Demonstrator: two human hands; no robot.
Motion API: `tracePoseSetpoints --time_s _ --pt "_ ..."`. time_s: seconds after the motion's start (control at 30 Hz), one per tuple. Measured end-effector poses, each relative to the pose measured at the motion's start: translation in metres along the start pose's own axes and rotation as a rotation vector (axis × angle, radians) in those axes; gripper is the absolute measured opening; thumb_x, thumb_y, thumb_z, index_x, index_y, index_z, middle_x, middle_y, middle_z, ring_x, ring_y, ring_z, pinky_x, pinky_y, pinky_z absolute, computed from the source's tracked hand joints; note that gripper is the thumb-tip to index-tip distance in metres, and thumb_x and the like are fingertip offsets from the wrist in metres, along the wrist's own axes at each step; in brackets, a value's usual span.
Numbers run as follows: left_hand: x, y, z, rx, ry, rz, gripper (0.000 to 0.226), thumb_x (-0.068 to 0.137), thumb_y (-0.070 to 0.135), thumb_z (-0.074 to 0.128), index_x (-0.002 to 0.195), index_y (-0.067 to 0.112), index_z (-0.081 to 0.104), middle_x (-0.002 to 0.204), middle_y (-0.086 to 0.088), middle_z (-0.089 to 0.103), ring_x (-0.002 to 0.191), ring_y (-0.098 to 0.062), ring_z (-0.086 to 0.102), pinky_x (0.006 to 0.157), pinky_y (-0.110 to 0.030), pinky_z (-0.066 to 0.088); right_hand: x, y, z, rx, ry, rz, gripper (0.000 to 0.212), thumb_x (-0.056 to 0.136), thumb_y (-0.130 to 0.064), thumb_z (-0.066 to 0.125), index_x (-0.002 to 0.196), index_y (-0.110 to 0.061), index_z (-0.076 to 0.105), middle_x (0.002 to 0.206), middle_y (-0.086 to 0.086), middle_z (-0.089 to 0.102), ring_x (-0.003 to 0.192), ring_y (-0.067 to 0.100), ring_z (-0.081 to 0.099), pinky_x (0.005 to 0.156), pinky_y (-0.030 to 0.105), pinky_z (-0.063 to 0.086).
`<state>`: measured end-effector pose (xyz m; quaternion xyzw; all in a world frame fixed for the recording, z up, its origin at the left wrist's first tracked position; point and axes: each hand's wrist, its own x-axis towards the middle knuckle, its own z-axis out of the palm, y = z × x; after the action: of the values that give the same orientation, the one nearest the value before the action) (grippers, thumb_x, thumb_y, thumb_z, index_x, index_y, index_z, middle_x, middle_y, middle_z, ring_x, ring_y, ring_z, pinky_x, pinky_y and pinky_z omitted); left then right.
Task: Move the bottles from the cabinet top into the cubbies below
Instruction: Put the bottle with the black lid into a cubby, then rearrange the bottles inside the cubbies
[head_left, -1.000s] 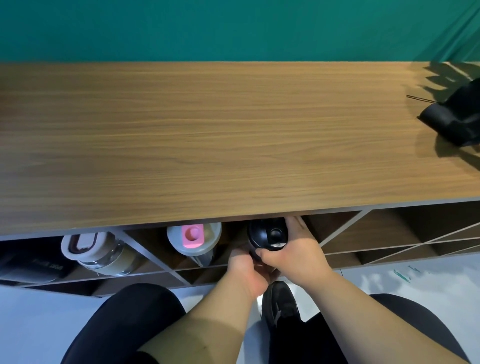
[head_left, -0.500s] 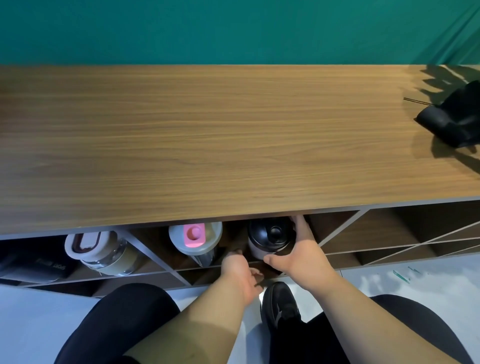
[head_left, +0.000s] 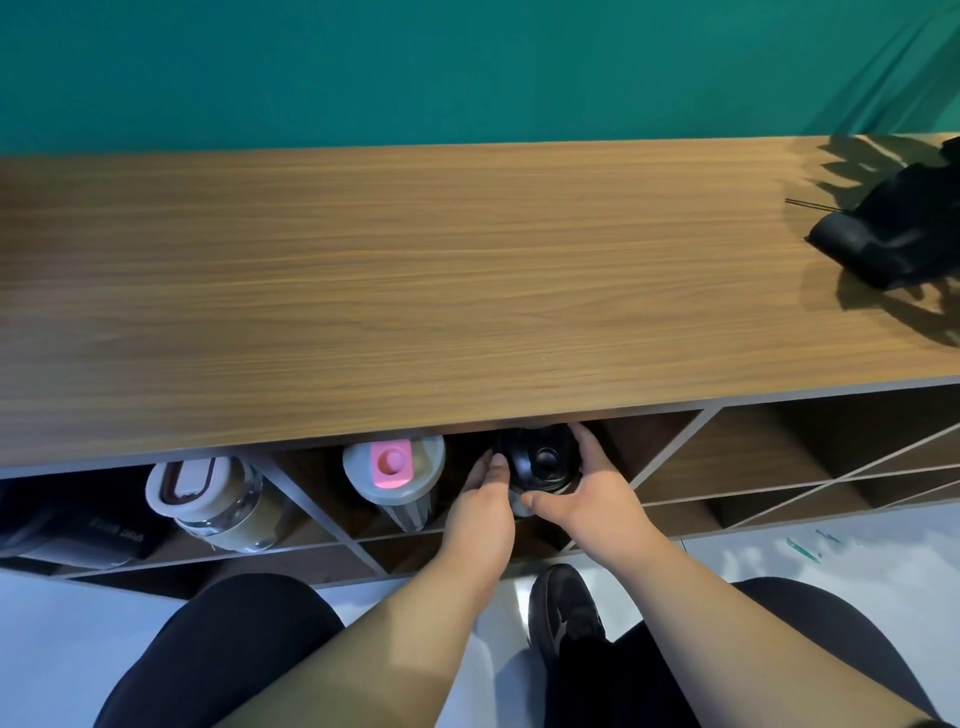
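A bottle with a black lid lies in a cubby just under the wooden cabinet top, lid facing me. My left hand touches its left side with the fingertips. My right hand cups its right side, thumb under it. To the left, a bottle with a grey lid and pink cap sits in the neighbouring cubby. Further left lies a clear bottle with a white lid in another cubby.
A black bag-like object lies on the cabinet top at the far right. Slanted dividers form more cubbies to the right. Dark items fill the leftmost cubby. My knees and a black shoe are on the pale floor below.
The black-lidded bottle has gone deeper into the cubby. My left hand, which had dropped away from it, has come back up to its left side. The camera has tilted a little.
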<state>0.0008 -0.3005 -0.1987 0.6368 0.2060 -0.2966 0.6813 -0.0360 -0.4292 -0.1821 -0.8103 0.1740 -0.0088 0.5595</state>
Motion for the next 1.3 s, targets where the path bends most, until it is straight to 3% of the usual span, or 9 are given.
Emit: tracePoseSetpoints --time_s 0.17,0.37,0.47,0.53,0.6,0.8,0.93,1.13,1.3 --pt "-0.006 0.0 0.001 0.063 -0.038 0.01 0.048 0.106 0.041 0.049 0.153 0.041 0.042 0.135 0.002 0.066 0.13 -0.026 0.061 0.12 -0.05 0.037 0.0 0.001 0.0 -0.005 -0.004 0.036 0.094 0.069 -0.009 0.087 0.147 -0.024 0.037 0.126 -0.007 0.061 0.104 -0.021 0.051 0.08 0.0 0.039" --pt "-0.012 0.002 -0.008 0.146 -0.044 -0.045 0.053 0.099 0.054 0.046 0.15 0.038 0.044 0.15 -0.006 0.057 0.141 -0.029 0.05 0.124 -0.05 0.032 -0.008 0.004 -0.001 0.024 0.037 0.153 0.116 0.068 -0.013 0.089 0.155 -0.021 0.013 0.115 -0.022 0.049 0.107 -0.008 0.053 0.087 0.009 0.036" --pt "-0.024 0.001 -0.025 0.243 -0.083 -0.069 0.035 0.105 0.047 0.044 0.139 0.035 0.046 0.147 -0.005 0.054 0.14 -0.028 0.049 0.123 -0.049 0.033 -0.025 0.016 0.0 -0.291 -0.074 0.416 0.072 0.073 -0.033 0.081 0.133 -0.013 0.045 0.104 -0.006 0.062 0.099 0.02 0.063 0.079 0.031 0.045" --pt "-0.029 -0.004 -0.041 0.3 -0.111 -0.09 0.041 0.105 0.046 0.046 0.139 0.024 0.052 0.143 -0.003 0.056 0.136 -0.027 0.052 0.121 -0.051 0.036 -0.037 0.016 0.006 -0.516 -0.36 0.522 0.047 0.073 -0.047 0.072 0.106 -0.016 0.06 0.093 0.0 0.064 0.088 0.02 0.062 0.073 0.033 0.048" --pt "-0.032 -0.005 -0.058 0.318 -0.103 -0.106 0.035 0.104 0.041 0.05 0.132 0.022 0.057 0.131 -0.005 0.061 0.128 -0.027 0.057 0.118 -0.052 0.039 -0.042 0.011 0.019 -0.525 -0.52 0.458 0.047 0.073 -0.052 0.068 0.108 -0.021 0.064 0.097 -0.004 0.065 0.089 0.014 0.061 0.078 0.03 0.048" --pt "-0.041 0.005 -0.097 0.145 0.031 -0.089 0.015 0.107 0.036 0.046 0.105 0.025 0.057 0.101 -0.002 0.059 0.096 -0.02 0.059 0.095 -0.039 0.048 -0.041 -0.022 0.077 -0.056 -0.246 0.198 0.08 0.085 -0.031 0.074 0.151 -0.023 0.03 0.14 -0.004 0.05 0.123 0.012 0.051 0.099 0.029 0.04" --pt "-0.04 0.013 -0.114 0.048 0.176 0.059 0.04 0.101 0.057 0.042 0.131 0.031 0.049 0.128 0.002 0.053 0.129 -0.027 0.053 0.119 -0.05 0.036 -0.027 -0.045 0.103 0.015 -0.104 0.022 0.104 0.069 -0.039 0.08 0.154 -0.028 0.022 0.149 -0.005 0.043 0.137 0.01 0.04 0.113 0.038 0.036" --pt "-0.042 0.035 -0.122 0.049 0.126 0.122 0.089 0.075 0.081 0.041 0.154 0.039 0.041 0.135 0.008 0.053 0.134 -0.024 0.051 0.121 -0.053 0.035 -0.01 -0.056 0.111 0.054 -0.042 -0.076 0.081 0.067 -0.038 0.081 0.138 -0.034 0.042 0.121 -0.01 0.066 0.112 0.005 0.061 0.098 0.036 0.05" --pt "-0.04 0.039 -0.124 0.112 0.115 0.173 0.062 0.094 0.061 0.04 0.15 0.036 0.048 0.139 0.0 0.063 0.131 -0.024 0.058 0.118 -0.05 0.041 -0.008 -0.056 0.117 0.057 -0.021 -0.066 0.076 0.069 -0.035 0.084 0.134 -0.029 0.046 0.114 -0.01 0.068 0.105 0.003 0.063 0.091 0.029 0.051"
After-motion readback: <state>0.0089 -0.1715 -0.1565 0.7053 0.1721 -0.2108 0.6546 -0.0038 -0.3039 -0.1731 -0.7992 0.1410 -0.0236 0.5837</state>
